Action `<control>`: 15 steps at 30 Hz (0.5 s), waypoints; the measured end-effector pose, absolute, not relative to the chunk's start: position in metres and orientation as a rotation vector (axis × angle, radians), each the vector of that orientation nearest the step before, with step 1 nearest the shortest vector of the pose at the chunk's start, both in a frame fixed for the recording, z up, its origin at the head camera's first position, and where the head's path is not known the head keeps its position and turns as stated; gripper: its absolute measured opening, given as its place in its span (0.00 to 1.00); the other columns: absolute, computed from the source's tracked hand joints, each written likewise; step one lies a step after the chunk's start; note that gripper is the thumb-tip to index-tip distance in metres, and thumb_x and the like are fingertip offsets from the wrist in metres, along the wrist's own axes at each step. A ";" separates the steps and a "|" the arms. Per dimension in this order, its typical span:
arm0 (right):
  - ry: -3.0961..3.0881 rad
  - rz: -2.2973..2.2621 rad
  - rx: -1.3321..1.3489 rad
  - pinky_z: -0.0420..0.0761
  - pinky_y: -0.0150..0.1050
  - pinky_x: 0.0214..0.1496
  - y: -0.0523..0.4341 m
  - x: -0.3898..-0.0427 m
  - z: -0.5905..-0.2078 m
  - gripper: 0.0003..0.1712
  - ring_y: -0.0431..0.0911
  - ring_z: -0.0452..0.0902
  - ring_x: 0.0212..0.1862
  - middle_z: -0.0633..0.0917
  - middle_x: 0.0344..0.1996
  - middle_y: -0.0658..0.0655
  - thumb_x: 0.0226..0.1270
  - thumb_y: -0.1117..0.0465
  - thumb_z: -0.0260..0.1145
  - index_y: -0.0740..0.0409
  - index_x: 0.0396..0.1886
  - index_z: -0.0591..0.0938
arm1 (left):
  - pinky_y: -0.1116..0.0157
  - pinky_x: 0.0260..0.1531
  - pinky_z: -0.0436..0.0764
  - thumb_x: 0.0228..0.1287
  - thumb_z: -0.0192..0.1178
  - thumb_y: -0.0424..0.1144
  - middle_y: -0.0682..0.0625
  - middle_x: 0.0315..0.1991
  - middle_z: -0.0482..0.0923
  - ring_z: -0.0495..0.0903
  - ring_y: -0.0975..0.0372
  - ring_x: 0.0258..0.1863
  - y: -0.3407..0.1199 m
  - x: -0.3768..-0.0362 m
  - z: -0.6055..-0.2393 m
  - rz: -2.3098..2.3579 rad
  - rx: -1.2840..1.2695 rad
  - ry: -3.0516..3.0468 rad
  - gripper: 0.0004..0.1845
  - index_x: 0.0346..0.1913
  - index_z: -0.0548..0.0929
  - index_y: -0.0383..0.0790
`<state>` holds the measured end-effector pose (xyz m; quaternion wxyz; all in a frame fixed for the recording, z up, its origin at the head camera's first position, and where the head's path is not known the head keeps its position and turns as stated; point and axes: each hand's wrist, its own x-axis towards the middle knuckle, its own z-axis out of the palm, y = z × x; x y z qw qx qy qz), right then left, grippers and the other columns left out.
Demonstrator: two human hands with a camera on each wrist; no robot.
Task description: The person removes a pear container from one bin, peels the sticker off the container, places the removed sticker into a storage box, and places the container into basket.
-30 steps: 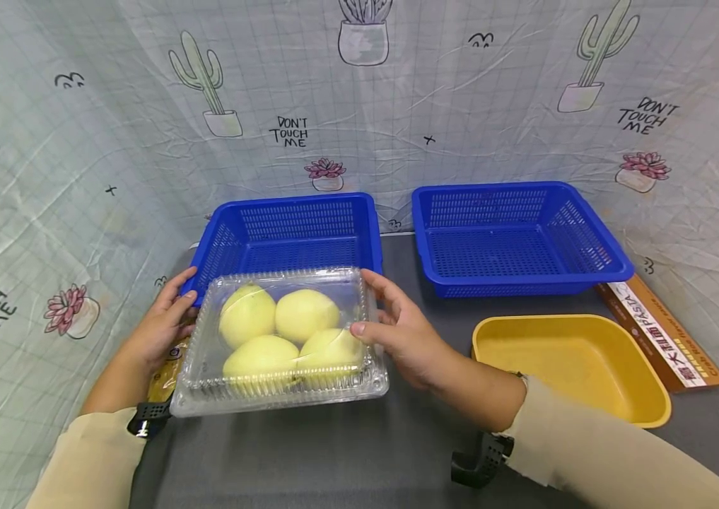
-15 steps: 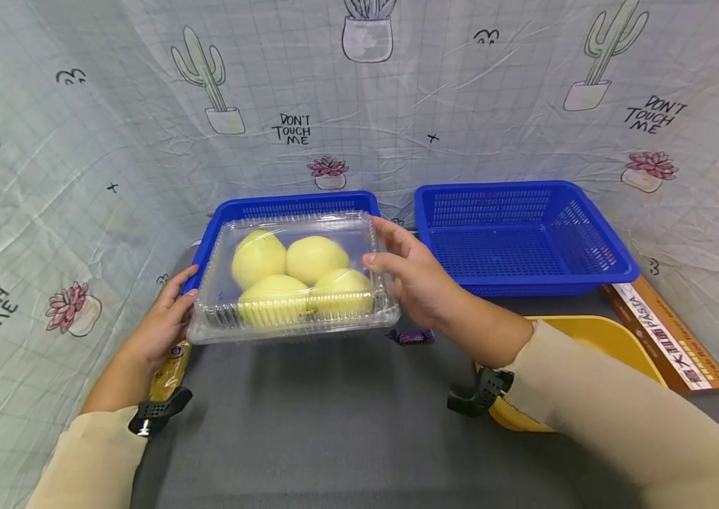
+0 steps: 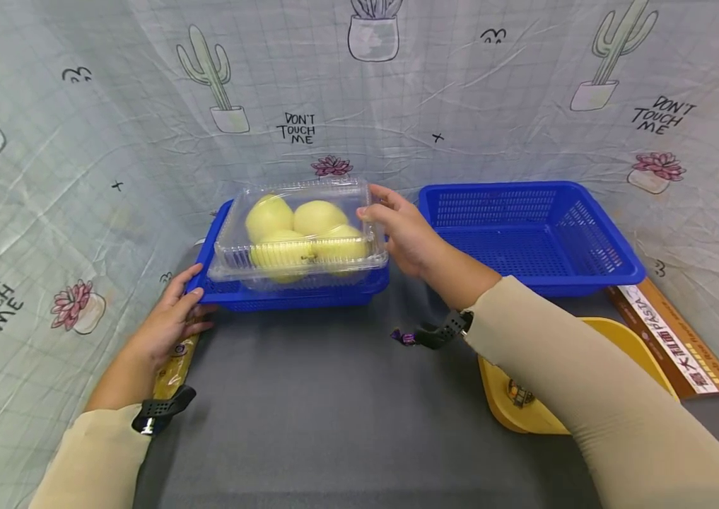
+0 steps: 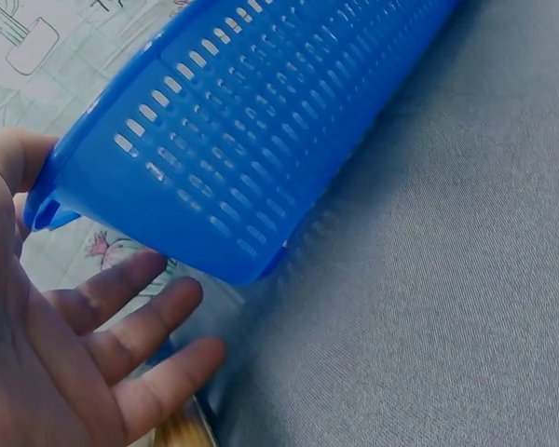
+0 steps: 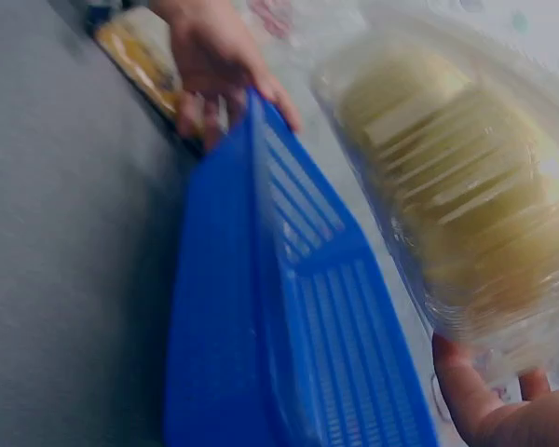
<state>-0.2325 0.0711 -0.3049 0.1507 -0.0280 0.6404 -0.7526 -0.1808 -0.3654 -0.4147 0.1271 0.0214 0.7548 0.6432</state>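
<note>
Clamshell box (image 3: 298,230) of clear plastic, containing four pale yellow-green fruits (image 3: 317,215), is being carried above the left blue basket (image 3: 289,295) in the centre of the head view. The right hand (image 3: 400,230) is gripping the box at its right edge, thumb on the lid and fingers curled behind the side wall; this grip is closed on the box. In the right wrist view the box (image 5: 456,177) is occupying the upper right of the frame, with fingers of the holding hand (image 5: 489,400) showing beneath it at the lower right, and the basket (image 5: 279,335) is lying below and to the left of it; box and basket are appearing apart there.

The left hand (image 3: 171,318) is resting at the near left corner of the basket, left of centre in the head view. Its grip is open: in the left wrist view the fingers (image 4: 121,345) are lying straight and spread just beside the basket's slotted wall (image 4: 252,140), holding nothing; whether the thumb is touching the rim cannot be told.

A yellow snack packet (image 3: 174,364) is lying on the grey worktop (image 3: 334,424) under the left wrist. A second blue basket (image 3: 524,233) is standing to the right of centre, a yellow tray (image 3: 505,396) is sitting at the lower right, partly hidden by the right sleeve (image 3: 588,403), and a brown pasta box (image 3: 671,339) is lying at the right edge. A small purple wrapped sweet (image 3: 402,337) is lying on the worktop below the right wrist.
</note>
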 end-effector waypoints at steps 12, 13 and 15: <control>1.847 -2.168 -0.011 0.69 0.63 0.74 0.059 -0.283 -0.322 0.45 0.64 0.54 0.81 0.63 0.82 0.55 0.71 0.58 0.67 0.45 0.86 0.63 | 0.59 0.51 0.86 0.89 0.41 0.53 0.28 0.84 0.44 0.82 0.61 0.59 -0.363 -0.182 -0.410 1.813 0.017 2.200 0.34 0.88 0.40 0.65; 1.848 -2.165 -0.002 0.70 0.63 0.73 0.058 -0.286 -0.324 0.45 0.64 0.55 0.81 0.64 0.82 0.55 0.71 0.59 0.67 0.45 0.86 0.63 | 0.59 0.51 0.86 0.89 0.42 0.52 0.28 0.84 0.44 0.82 0.61 0.59 -0.363 -0.182 -0.410 1.817 0.015 2.194 0.35 0.88 0.40 0.65; 1.862 -2.145 0.016 0.71 0.63 0.73 0.056 -0.291 -0.327 0.45 0.62 0.55 0.81 0.63 0.82 0.54 0.71 0.59 0.68 0.45 0.86 0.63 | 0.59 0.50 0.86 0.89 0.42 0.52 0.28 0.84 0.43 0.82 0.62 0.58 -0.363 -0.183 -0.411 1.826 0.009 2.184 0.35 0.88 0.40 0.65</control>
